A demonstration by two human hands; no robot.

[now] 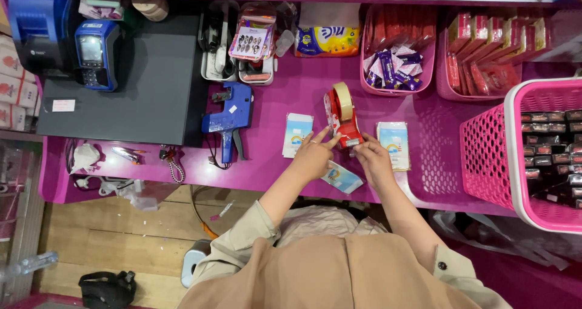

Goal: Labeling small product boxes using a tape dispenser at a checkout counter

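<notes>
The red tape dispenser [342,118] stands on the magenta counter [291,84] right in front of me, its roll of tan tape upright at the top. My left hand [312,157] meets it from the left, forefinger stretched to touch its lower side, the other fingers loosely curled; that looks like steadying it. My right hand [374,158] is at the dispenser's near end, fingertips drawn together at the cutter, but I cannot tell whether they pinch tape or only rest there. Under my hands lies a small flat packet [342,177], pale with a blue print, at the counter's near edge. Two stacks of like packets flank the dispenser, one left [297,135], one right [393,144], within easy reach. Farther left lies a blue price labeller [228,118]; at far right stands a pink basket [485,151].
</notes>
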